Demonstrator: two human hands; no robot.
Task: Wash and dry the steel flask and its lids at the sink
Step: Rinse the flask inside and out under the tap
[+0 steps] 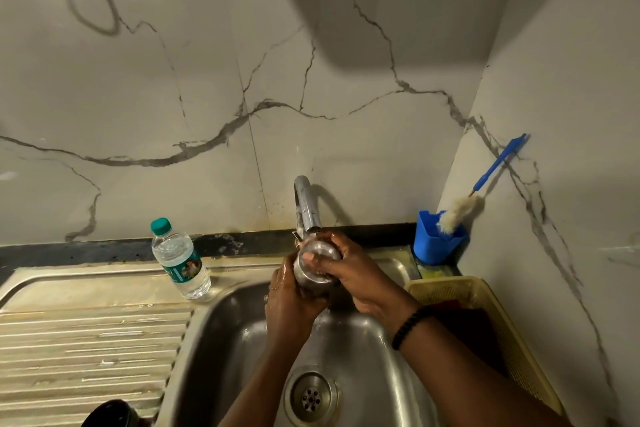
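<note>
Both hands are wrapped round the steel flask [317,265], holding it up over the sink [363,340] right under the mouth of the tap [307,208]. My left hand [291,302] grips it from below, fingers curled round the lower part. My right hand [349,270] curls over the top and side, thumb pressed against the shiny metal, with a black beaded band [410,326] on that wrist. Both hands look wet. I cannot tell whether water is running from the tap, nor which end of the flask faces me.

Left of the basin, on the ribbed steel drainboard [86,333], stands 1 clear plastic water bottle [180,260] with a green cap, tilted slightly. At the back right corner sits a blue holder [436,243] with a bottle brush [481,187] leaning out of it against the marble wall. Just beside the sink on the right is a yellow mesh basket [485,305] with something dark inside. A dark round object [110,414] shows at the bottom left edge.
</note>
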